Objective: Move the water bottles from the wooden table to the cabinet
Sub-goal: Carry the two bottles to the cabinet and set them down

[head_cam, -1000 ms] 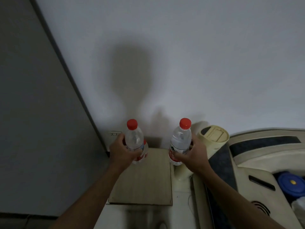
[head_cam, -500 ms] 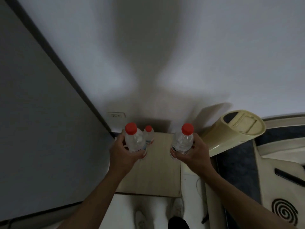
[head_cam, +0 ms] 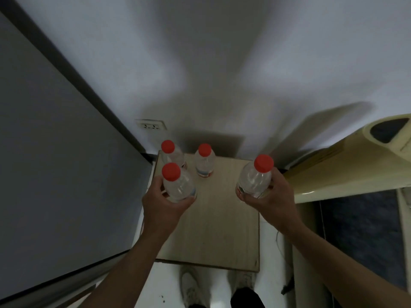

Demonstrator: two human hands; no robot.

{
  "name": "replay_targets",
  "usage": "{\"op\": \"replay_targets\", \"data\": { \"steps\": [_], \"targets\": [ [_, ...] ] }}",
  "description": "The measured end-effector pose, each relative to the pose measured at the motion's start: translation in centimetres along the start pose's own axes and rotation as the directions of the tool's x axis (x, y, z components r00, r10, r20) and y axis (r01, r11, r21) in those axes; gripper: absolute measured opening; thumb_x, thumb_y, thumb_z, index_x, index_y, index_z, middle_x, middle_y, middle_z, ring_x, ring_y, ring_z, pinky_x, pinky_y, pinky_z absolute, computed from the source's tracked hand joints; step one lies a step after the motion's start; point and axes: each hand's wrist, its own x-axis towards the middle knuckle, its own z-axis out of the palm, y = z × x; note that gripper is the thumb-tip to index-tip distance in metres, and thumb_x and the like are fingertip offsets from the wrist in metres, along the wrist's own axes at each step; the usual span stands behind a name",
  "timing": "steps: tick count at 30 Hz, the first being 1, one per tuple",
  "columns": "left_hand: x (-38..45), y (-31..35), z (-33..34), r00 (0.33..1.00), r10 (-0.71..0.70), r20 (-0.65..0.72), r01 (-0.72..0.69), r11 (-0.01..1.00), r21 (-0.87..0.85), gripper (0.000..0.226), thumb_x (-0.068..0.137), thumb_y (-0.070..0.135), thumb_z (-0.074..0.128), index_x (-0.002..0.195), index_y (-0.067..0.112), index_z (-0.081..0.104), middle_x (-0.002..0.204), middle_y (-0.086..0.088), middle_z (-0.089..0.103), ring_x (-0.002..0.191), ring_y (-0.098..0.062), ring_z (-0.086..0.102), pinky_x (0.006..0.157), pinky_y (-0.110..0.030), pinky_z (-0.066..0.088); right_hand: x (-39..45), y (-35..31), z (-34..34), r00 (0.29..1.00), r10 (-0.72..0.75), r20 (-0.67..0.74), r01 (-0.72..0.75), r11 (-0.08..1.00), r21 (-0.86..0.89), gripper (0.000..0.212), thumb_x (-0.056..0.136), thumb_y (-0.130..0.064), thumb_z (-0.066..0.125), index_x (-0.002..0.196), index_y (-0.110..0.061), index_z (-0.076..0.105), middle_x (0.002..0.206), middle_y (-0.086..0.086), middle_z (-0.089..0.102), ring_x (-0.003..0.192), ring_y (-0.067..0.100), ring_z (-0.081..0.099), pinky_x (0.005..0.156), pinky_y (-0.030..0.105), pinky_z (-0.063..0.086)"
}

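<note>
Cabinet top [head_cam: 213,230]: each hand grips bottle.

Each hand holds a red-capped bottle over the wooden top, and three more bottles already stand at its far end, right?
Not three: the head view shows two bottles standing there. Left hand and right hand each hold one over the wooden top.

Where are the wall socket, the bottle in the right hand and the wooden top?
wall socket [head_cam: 151,125], head view, faceplate middle.
bottle in the right hand [head_cam: 254,180], head view, clear body.
wooden top [head_cam: 213,230], head view, bare middle.
</note>
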Motion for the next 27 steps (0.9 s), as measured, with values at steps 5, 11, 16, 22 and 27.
{"op": "replay_targets", "data": {
  "steps": [5, 11, 16, 22, 27],
  "targets": [
    [1.1, -2.9, 2.0, 1.000, 0.006, 0.001, -0.006, 1.000, 0.018, 0.063, 0.059, 0.018, 0.096, 0.097, 0.043, 0.054, 0.099, 0.021, 0.064, 0.090, 0.015, 0.061, 0.070, -0.003, 0.047, 1.7, 2.6, 2.5, 1.000, -0.002, 0.019, 0.002, 1.000, -0.029, 0.073, 0.062, -0.031, 0.092, 0.123, -0.024, 0.052, 0.117, -0.005, 0.062, 0.102, 0.009, 0.059, 0.086, 0.026, 0.053],
    [2.6, -5.2, 4.1, 1.000, 0.028, -0.006, -0.028, 1.000, -0.009, 0.059, 0.060, 0.018, 0.096, 0.104, 0.034, 0.060, 0.102, 0.016, 0.069, 0.091, 0.009, 0.065, 0.072, -0.007, 0.051, 3.6, 4.4, 4.5, 0.999, -0.042, -0.006, 0.042, 0.999, -0.019, 0.070, 0.063, -0.029, 0.091, 0.120, -0.032, 0.050, 0.112, -0.010, 0.060, 0.097, -0.002, 0.057, 0.083, 0.010, 0.044],
    [3.5, -6.6, 5.3, 0.999, 0.047, -0.018, -0.047, 0.999, -0.024, 0.063, 0.063, 0.022, 0.094, 0.117, 0.023, 0.062, 0.108, 0.015, 0.069, 0.097, 0.006, 0.065, 0.079, -0.012, 0.054, 4.7, 6.0, 5.8, 0.999, -0.034, 0.003, 0.035, 0.999, -0.032, 0.070, 0.063, -0.031, 0.091, 0.121, -0.026, 0.053, 0.117, -0.005, 0.062, 0.101, 0.004, 0.058, 0.086, 0.016, 0.047],
    [3.5, -7.1, 5.6, 0.998, 0.055, -0.038, -0.057, 0.998, -0.037, 0.061, 0.064, 0.020, 0.094, 0.114, 0.026, 0.061, 0.105, 0.013, 0.070, 0.095, 0.003, 0.067, 0.081, -0.018, 0.057, 5.2, 6.9, 6.5, 0.998, -0.046, 0.031, 0.048, 0.998, -0.047, 0.074, 0.063, -0.028, 0.091, 0.126, -0.017, 0.053, 0.120, 0.001, 0.062, 0.104, 0.007, 0.058, 0.086, 0.011, 0.044],
    [3.4, -7.4, 5.7, 0.996, 0.090, -0.012, -0.090, 0.995, -0.034, 0.067, 0.066, 0.018, 0.092, 0.122, 0.028, 0.057, 0.116, 0.012, 0.067, 0.105, 0.001, 0.064, 0.089, -0.015, 0.053, 5.8, 6.8, 6.8, 0.998, -0.054, 0.037, 0.055, 0.997, -0.045, 0.077, 0.065, -0.031, 0.090, 0.130, -0.020, 0.051, 0.124, -0.002, 0.060, 0.107, 0.003, 0.055, 0.086, 0.008, 0.043]
  ]
}}
